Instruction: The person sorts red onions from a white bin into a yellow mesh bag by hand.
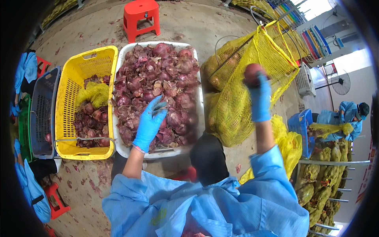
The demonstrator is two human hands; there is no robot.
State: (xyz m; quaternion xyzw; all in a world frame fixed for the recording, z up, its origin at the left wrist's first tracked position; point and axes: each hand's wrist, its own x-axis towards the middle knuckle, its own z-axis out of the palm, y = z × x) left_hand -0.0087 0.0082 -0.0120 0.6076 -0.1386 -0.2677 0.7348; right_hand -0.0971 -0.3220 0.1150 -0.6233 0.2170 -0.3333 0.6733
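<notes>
My right hand [258, 94], in a blue glove and blurred, grips a red onion [252, 75] over a yellow mesh bag [233, 114] held on a metal frame at the right. My left hand [152, 118], also gloved, is over the white tub [199, 91], which is heaped with red onions and loose papery skins [134, 83]. Its fingers are apart and slightly curled, with their tips on or just above the heap. Beside the tub at the left stands a yellow crate [69, 71] holding red onions [89, 122] and a crumpled piece of yellow mesh [92, 93].
A red stool [140, 12] stands beyond the tub. Blue-grey [39, 110] and green [24, 130] crates are at the left, near co-workers in blue [35, 189]. At the right are a co-worker [347, 118], a blue crate [300, 122], full sacks [319, 185] and a fan [339, 83].
</notes>
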